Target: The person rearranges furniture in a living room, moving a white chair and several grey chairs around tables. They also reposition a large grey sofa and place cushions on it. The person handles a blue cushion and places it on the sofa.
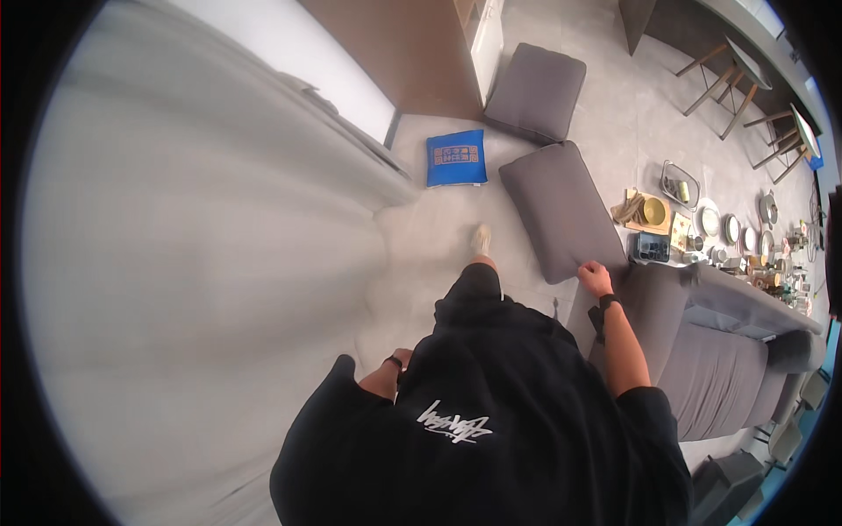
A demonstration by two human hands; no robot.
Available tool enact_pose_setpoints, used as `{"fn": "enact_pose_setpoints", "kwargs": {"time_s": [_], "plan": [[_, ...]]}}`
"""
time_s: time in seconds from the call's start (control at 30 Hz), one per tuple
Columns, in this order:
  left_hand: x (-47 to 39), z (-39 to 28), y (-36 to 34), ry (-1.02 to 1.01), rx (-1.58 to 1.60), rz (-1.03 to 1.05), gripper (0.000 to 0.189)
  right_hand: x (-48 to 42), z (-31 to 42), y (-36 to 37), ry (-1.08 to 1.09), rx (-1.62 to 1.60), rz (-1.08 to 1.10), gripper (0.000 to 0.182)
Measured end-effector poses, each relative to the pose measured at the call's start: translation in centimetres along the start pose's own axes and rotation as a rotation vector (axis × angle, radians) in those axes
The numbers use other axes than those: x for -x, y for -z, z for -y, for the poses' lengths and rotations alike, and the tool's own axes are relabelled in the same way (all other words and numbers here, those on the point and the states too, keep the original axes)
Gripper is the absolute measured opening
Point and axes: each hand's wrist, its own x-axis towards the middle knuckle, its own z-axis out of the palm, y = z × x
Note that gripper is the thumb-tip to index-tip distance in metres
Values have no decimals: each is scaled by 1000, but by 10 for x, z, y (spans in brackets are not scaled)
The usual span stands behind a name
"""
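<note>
My right hand [595, 278], fingers curled, overlaps the near edge of a grey rectangular cushion [559, 204]. Whether it touches the cushion or only hangs above it cannot be made out. A dark band circles that wrist. By my left hip is my left hand [404, 358], partly hidden by my black shirt, its fingers out of sight. Pale curtain fabric [263, 263] fills the area on that side. Ahead on the floor lies a blue pillow [456, 158] with an orange printed pattern. Past the first cushion, a second grey cushion [539, 92] almost meets its far end.
A grey sofa [714, 368] stands to my right. Beyond its back, the floor holds plates [709, 220], a yellow bowl [654, 212], a glass dish [681, 184] and many smaller items. Stools [730, 79] stand at the far right. A brown cabinet side [414, 59] rises ahead.
</note>
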Motion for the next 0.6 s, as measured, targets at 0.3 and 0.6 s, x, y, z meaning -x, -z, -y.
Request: {"fn": "enact_pose_setpoints", "kwargs": {"time_s": [0.3,0.6], "plan": [[-101,17,375,-218,443,-286,17,83,-118,20,-599,-543,-52,16],[-70,-172,783,-281,719,-784,22,99,-12,-15,-650,-583,-148,19]]}}
